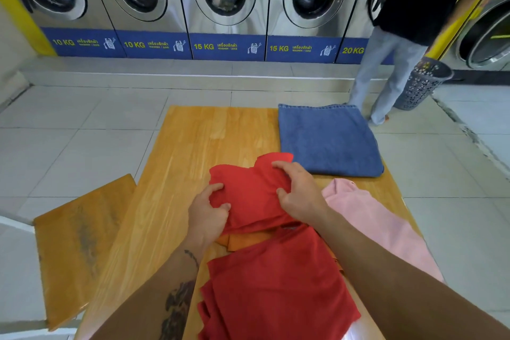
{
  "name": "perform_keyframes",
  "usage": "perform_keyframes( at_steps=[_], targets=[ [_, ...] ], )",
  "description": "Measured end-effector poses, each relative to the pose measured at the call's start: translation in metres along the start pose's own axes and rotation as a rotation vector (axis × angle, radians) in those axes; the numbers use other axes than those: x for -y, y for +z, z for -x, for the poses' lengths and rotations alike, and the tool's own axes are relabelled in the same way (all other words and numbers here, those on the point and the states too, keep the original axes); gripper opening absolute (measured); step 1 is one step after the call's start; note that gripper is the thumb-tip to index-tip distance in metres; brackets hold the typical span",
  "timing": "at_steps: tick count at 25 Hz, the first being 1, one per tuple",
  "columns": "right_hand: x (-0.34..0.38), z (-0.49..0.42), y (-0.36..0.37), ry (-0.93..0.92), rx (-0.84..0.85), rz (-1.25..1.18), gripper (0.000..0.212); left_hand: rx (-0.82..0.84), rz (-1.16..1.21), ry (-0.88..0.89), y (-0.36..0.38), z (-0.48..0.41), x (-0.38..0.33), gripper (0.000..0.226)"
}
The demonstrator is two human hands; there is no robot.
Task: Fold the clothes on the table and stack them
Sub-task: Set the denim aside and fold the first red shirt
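My left grip (208,211) and right grip (296,194) pinch red garment (254,196); pull taut, align edges, crease flat on surface (176,174).

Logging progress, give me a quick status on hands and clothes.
Left hand and right hand both gripping red garment. Folded jeans set aside; pink garment unfolded. Nothing in the way.

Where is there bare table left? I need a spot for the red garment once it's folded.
The table is bare along its left half, from the far edge down past the left hand, bordered on the right by the folded jeans. The near right is crowded: the red garment and the pink garment.
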State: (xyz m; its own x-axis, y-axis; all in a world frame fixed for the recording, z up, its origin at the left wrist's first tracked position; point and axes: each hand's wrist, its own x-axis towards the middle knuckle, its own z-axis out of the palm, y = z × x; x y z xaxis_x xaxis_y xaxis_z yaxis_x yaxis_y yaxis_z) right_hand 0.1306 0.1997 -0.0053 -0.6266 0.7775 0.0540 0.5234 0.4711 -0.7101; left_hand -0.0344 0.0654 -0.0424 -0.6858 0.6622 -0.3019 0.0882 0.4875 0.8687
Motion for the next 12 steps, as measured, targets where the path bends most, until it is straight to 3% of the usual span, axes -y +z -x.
perform_keyframes(
  at_steps=[5, 12],
  targets=[
    [0.006, -0.021, 0.000, -0.034, -0.078, -0.070, 0.059, -0.100, 0.017, 0.107, -0.012, -0.009, -0.022, 0.043],
    [0.050, -0.110, 0.030, -0.005, -0.120, -0.204, 0.056, -0.230, -0.058, 0.275, -0.071, -0.090, -0.058, 0.041]
  ],
)
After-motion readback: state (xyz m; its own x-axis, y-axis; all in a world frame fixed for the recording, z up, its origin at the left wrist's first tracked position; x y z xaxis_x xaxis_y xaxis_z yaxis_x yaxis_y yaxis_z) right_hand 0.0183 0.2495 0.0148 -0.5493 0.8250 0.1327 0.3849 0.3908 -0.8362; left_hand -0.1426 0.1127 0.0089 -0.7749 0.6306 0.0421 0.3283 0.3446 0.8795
